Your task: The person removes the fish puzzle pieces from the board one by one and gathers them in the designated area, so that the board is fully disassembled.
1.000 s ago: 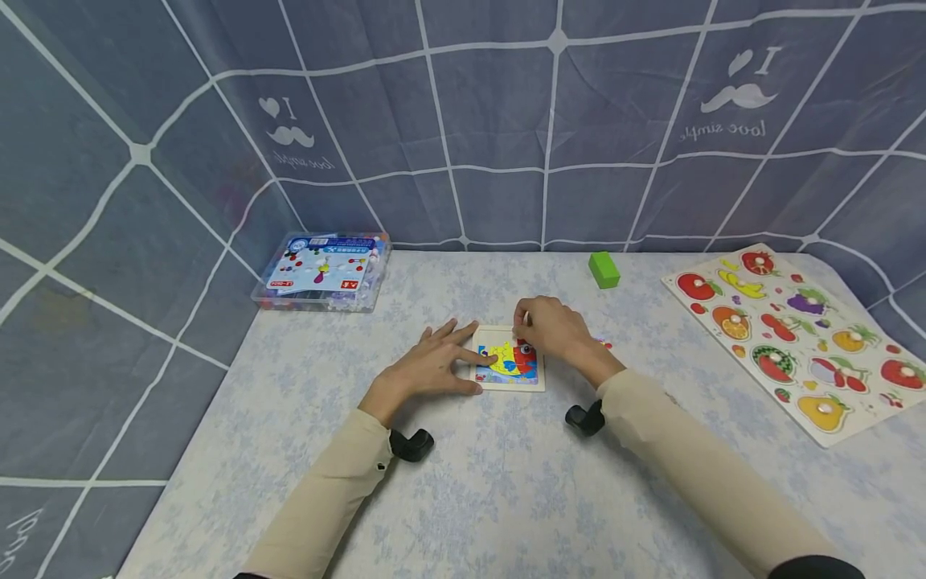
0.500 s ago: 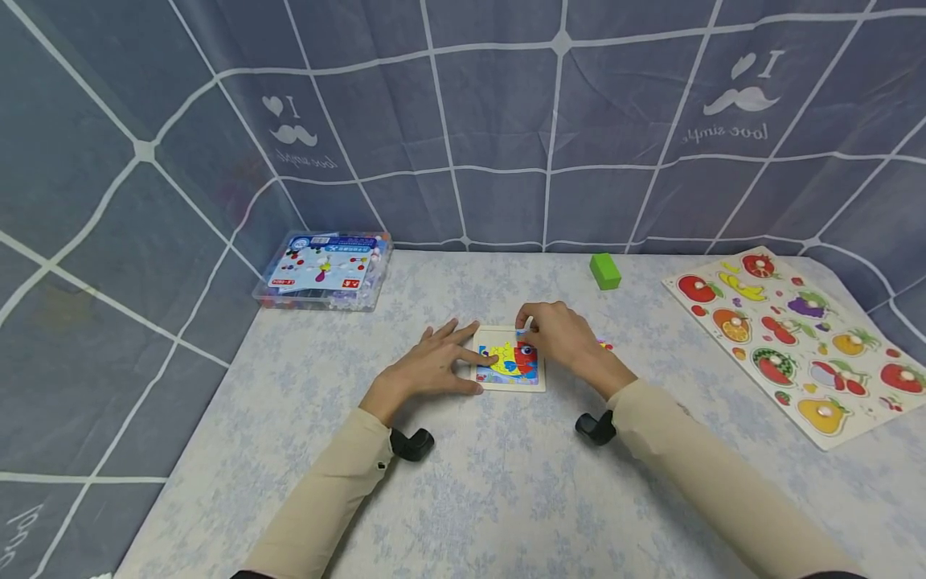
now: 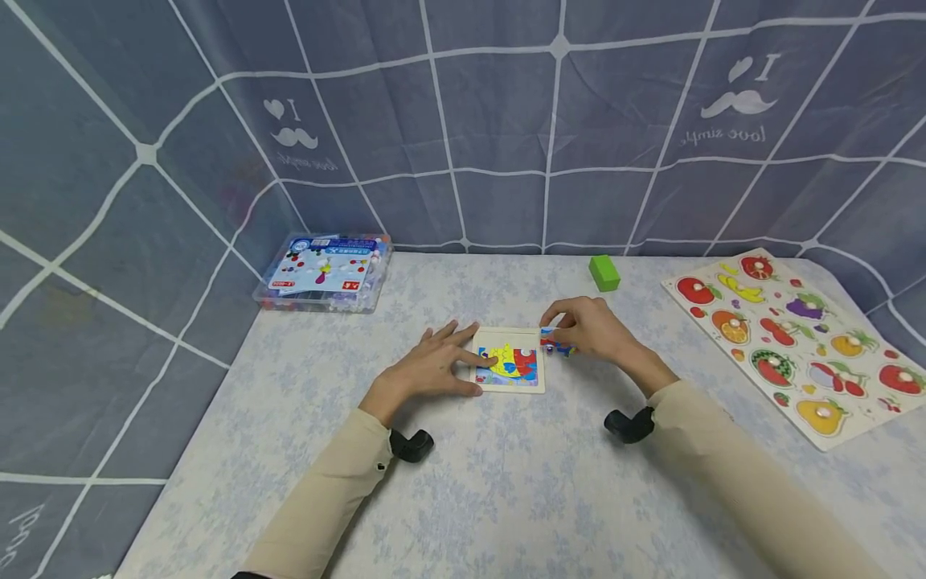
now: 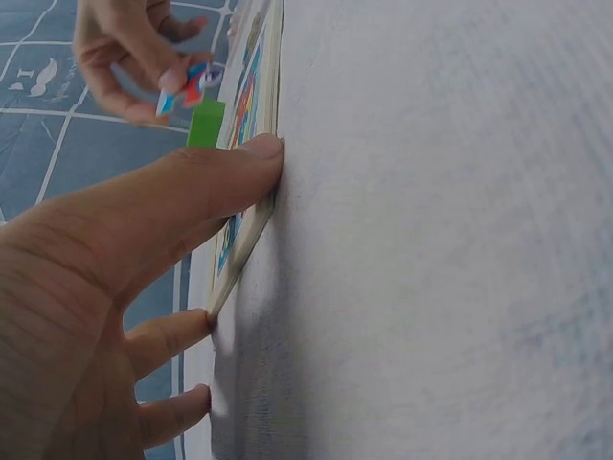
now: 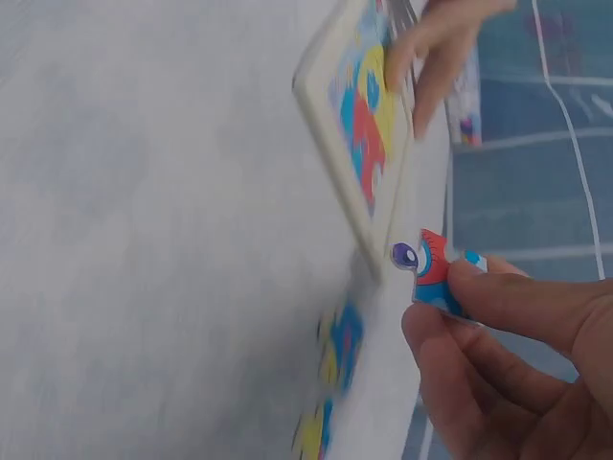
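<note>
Your right hand, pinching an eyed puzzle piece, had moved off the fish puzzle board to its right; your left hand, fingers spread, stayed on its left side.

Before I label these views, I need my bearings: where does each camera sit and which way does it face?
Head: on the head, facing forward and down at the puzzle board; left hand, right hand and both beige sleeves show.
Left wrist: on that wrist, facing past the left hand along the puzzle board; the right hand shows beyond.
Right wrist: on that wrist, facing the puzzle piece pinched in the right hand; the left hand shows beyond.
Shared by both wrist views: both hands, puzzle board, puzzle piece.
</note>
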A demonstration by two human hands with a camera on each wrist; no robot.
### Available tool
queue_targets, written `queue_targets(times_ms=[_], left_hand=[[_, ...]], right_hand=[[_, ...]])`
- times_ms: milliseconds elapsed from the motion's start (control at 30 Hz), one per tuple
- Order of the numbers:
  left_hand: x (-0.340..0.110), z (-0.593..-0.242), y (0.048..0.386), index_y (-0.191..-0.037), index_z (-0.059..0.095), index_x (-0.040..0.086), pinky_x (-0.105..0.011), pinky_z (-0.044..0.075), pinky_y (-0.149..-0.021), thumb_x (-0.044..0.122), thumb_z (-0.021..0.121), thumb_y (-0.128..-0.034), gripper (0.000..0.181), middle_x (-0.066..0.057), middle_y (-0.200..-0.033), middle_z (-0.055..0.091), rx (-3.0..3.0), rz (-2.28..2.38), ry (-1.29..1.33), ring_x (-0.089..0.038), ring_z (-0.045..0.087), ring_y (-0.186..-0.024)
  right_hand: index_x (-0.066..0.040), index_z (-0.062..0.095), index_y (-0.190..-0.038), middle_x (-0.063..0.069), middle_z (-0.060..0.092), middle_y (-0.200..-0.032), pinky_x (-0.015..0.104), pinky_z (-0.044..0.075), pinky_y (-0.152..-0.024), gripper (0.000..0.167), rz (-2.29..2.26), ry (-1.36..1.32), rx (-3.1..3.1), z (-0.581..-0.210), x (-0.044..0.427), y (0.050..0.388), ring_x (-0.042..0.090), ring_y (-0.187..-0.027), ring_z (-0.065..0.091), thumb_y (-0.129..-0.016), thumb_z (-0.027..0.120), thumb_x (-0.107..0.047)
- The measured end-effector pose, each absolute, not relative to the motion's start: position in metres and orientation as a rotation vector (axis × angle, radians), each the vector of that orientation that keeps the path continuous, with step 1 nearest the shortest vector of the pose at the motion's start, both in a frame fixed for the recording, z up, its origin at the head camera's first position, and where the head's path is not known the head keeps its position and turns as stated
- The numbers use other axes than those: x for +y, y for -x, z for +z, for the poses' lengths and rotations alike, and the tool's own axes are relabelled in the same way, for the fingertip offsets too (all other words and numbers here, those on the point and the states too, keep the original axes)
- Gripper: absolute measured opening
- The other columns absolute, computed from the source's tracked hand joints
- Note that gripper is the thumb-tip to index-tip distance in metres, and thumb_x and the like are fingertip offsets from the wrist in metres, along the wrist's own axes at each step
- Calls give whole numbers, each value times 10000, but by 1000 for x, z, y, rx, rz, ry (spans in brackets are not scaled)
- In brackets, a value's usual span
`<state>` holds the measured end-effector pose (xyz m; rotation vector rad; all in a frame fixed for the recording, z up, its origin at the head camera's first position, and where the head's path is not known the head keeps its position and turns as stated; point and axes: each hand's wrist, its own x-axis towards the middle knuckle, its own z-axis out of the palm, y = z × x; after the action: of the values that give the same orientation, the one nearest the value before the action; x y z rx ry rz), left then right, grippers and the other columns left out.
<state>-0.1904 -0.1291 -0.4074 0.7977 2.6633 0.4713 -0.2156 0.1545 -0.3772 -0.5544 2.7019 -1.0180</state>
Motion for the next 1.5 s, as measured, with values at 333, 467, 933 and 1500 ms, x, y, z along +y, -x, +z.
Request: queue_targets(times_ms=[333, 467, 933, 1500], left_hand=[[-130, -409, 189, -1343, 616, 349, -628, 36, -1152, 472, 741, -847, 526, -30, -1633, 161, 2659, 477, -798, -341, 38, -1499], [-129, -409, 190, -1357, 597, 358, -626, 32, -1152, 482, 736, -849, 541, -28, -1633, 151, 2660, 465, -798, -341, 35, -1498], [-129, -409, 189, -1362, 596, 347, -626, 27, -1152, 474, 735, -853, 542, -45, -1634, 157, 2669, 465, -803, -345, 38, -1499], [-130, -412, 189, -1361, 590, 363, -630, 33, -1150, 483, 735, -851, 544, -22, -1634, 149, 2666, 467, -811, -346, 41, -1497]], right_hand=[[-15, 705, -1073, 110, 713, -832, 323, 539, -553, 182, -993, 401, 2707, -376, 218, 207, 252, -670, 636, -899, 653, -27], [-7, 704, -1080, 107, 705, -827, 337, 545, -561, 185, -959, 352, 2717, -378, 237, 206, 241, -668, 631, -904, 659, -45], [7, 713, -1103, 68, 655, -778, 314, 518, -556, 221, -905, 257, 2666, -386, 251, 210, 204, -639, 588, -917, 664, -102], [22, 717, -1066, 32, 665, -771, 299, 482, -534, 228, -867, 122, 2670, -392, 245, 215, 188, -634, 535, -895, 697, -126]])
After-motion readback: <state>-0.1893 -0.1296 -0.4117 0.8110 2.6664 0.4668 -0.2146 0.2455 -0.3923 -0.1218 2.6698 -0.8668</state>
